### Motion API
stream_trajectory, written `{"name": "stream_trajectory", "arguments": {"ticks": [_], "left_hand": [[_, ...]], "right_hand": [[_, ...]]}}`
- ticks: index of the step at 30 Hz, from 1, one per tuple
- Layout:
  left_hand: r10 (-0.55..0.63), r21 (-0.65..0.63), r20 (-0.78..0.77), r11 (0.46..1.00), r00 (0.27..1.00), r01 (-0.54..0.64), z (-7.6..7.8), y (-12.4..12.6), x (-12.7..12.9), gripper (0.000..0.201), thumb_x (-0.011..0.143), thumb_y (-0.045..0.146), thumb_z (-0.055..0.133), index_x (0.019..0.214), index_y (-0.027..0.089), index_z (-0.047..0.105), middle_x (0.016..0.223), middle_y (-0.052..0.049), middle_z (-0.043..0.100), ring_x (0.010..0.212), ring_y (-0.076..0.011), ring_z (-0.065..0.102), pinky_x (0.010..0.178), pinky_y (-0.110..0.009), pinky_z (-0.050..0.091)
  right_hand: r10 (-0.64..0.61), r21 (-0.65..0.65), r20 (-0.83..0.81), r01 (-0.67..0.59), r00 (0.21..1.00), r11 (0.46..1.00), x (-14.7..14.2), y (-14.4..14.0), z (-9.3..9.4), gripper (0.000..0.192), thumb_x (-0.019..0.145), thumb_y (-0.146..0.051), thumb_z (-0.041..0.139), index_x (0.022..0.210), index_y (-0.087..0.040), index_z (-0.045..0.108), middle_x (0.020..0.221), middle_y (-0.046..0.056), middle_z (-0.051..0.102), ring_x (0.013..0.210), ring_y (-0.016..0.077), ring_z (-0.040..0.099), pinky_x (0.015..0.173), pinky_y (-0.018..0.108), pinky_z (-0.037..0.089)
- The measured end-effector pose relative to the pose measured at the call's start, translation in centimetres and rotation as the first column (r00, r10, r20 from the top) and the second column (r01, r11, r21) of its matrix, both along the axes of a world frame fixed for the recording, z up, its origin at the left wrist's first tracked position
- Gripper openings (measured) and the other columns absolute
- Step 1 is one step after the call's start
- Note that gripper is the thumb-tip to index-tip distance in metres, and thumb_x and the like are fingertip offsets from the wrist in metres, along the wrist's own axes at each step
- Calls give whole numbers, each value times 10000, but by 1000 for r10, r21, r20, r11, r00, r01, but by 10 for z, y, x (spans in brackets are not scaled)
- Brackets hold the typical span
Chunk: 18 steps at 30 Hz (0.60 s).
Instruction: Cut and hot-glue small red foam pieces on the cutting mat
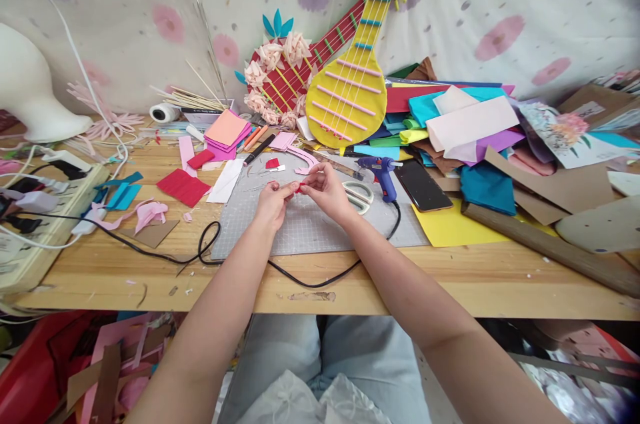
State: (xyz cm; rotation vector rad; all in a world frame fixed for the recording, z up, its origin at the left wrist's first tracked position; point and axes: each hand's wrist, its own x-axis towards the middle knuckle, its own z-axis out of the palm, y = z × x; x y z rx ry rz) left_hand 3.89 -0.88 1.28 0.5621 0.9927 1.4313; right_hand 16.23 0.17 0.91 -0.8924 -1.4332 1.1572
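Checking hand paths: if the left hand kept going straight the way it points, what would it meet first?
Probably the right hand: the left hand points at it, both pinching a small red piece. Depth looks shared.

cutting mat (pixel 310 231): on the table (pixel 450 284), centre
glue gun (pixel 381 174): mat's 2 o'clock
phone (pixel 423 185): right of the gun
paper squares (pixel 227 134): mat's 11 o'clock

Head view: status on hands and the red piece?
Left hand and right hand both pinch small red piece above grey cutting mat. Glue gun and scissors beside right hand.
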Motion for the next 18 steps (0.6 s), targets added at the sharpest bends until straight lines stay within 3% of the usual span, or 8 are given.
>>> {"name": "stream_trajectory", "arguments": {"ticks": [9,18], "left_hand": [[44,-73,74,997,996,-39,7,-1,2,381,567,-8,648,631,188,328,570,6,622,574,-90,597,606,-196,399],[39,-76,114,997,993,-30,2,2,2,358,594,-31,620,627,187,337,573,16,613,597,-86,605,621,-193,426]], "right_hand": [[17,-2,18,-17,1000,1000,-2,2,-1,408,617,-276,663,897,-231,370,718,-46,585,648,113,582,684,311,485],[-38,1,120,38,992,999,-8,0,-1,402,607,-228,641,909,-231,376,741,-53,570,656,113,591,687,306,488]]}}
